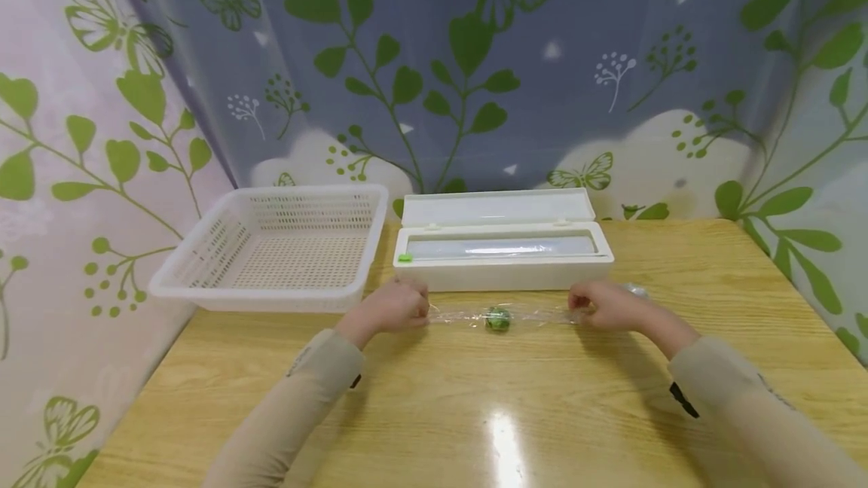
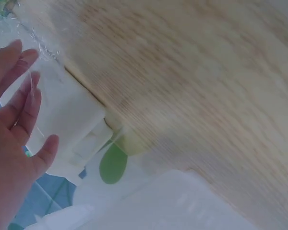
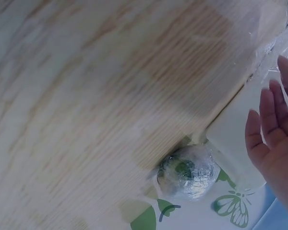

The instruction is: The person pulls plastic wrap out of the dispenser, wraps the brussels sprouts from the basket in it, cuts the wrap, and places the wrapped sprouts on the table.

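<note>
A small round green thing [image 1: 497, 319], loosely wrapped in clear cling film [image 1: 461, 315], lies on the table between the two hands. My left hand [image 1: 395, 306] pinches the left end of the film. At the opposite end, my right hand [image 1: 608, 306] pinches the film, which is drawn out into a narrow strip. Just behind both hands stands a long white cling film dispenser [image 1: 502, 276], its lid raised and the film roll [image 1: 498, 247] showing inside. In the right wrist view, a second film-wrapped ball with green in it [image 3: 188, 172] lies past my right hand.
A white plastic basket [image 1: 271, 294] with slotted sides stands at the back left, close to the dispenser. Behind the wooden table [image 1: 434, 413] hangs a blue curtain [image 1: 420, 59] with green leaves and butterflies.
</note>
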